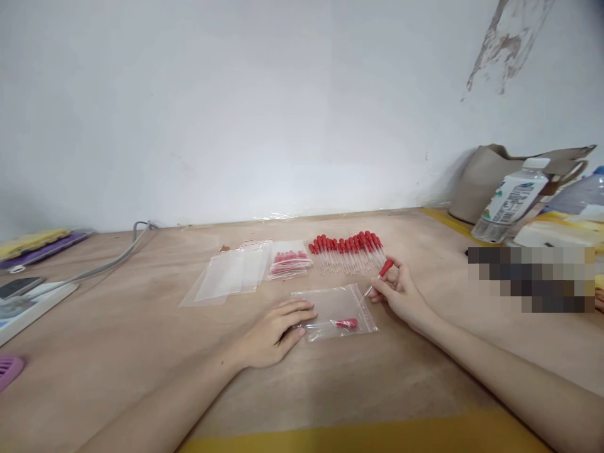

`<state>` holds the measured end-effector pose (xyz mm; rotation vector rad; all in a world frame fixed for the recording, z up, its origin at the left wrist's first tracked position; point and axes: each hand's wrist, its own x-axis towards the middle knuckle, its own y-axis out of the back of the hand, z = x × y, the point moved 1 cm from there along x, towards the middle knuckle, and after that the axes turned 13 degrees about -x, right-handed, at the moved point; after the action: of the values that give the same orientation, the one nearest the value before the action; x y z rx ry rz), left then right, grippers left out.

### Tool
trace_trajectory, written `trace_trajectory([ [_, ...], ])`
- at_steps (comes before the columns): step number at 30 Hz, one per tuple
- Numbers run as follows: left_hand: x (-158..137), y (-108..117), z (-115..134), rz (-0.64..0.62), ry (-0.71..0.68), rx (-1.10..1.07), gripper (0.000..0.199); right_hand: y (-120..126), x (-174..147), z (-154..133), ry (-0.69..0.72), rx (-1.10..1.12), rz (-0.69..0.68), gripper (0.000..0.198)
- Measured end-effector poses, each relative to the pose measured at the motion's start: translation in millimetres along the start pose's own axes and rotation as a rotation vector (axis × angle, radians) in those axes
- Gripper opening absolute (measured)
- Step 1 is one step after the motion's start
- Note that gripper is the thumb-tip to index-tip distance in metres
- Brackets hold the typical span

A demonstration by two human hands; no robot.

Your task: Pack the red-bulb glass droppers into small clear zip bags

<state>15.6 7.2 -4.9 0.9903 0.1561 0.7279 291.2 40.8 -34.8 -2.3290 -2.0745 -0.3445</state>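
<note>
Red-topped and tilted, the dropper (385, 268) pinched in the right hand (399, 292) at the right edge of the bag (325, 301) is best lowered nearly level, while the left hand (278, 330), spread over the bag's left end and gripping nothing, should press lightly.

Right grip (399, 292) holding red-bulbed dropper (385, 268), left grip (278, 330) on clear bag (325, 306), more droppers (349, 245) beyond

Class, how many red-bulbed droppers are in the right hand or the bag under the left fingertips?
2 visible: the held dropper in the right hand, and the bagged dropper inside the clear bag. Another could be hidden beneath the left hand.
</note>
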Motion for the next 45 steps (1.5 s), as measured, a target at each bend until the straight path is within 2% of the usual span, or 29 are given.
trace_trajectory([
  [4,1,2,3,0.012,-0.019,0.003,0.041,-3,-5,0,-0.106,0.147,-0.058,0.047],
  [7,1,2,4,0.011,-0.014,0.003,0.042,4,-5,-1,-0.155,0.157,-0.126,0.032],
  [10,0,1,3,0.013,-0.008,0.001,0.042,18,-1,-3,-0.166,-0.041,-0.328,0.028],
  [13,0,1,3,0.016,-0.018,-0.008,0.042,30,1,-7,-0.065,-0.319,-0.536,0.029],
  [16,1,2,3,0.016,-0.024,-0.009,0.042,33,0,-11,0.074,-0.466,-0.599,0.029],
  [20,1,2,2,0.012,-0.02,-0.001,0.042,20,-5,-17,0.148,-0.54,-0.559,0.027],
  [25,2,1,2,0.016,-0.02,-0.013,0.043,5,-9,-19,0.191,-0.507,-0.55,0.027],
  [31,2,0,2,0.022,-0.026,-0.022,0.043,-4,-9,-17,0.153,-0.484,-0.484,0.026],
  [34,2,0,1,0.021,-0.016,-0.023,0.043,-5,-11,-19,0.165,-0.442,-0.514,0.028],
  [38,2,0,0,0.015,-0.019,-0.026,0.04,5,-3,-18,0.099,-0.4,-0.554,0.031],
  [39,2,0,0,0.017,-0.022,-0.027,0.039,9,2,-17,0.084,-0.411,-0.516,0.03],
  [41,2,0,0,0.017,-0.022,-0.026,0.038,18,17,-15,0.084,-0.502,-0.34,0.028],
  [45,2,-1,0,0.019,-0.014,-0.027,0.038,24,56,-14,0.13,-0.899,0.062,0.017],
])
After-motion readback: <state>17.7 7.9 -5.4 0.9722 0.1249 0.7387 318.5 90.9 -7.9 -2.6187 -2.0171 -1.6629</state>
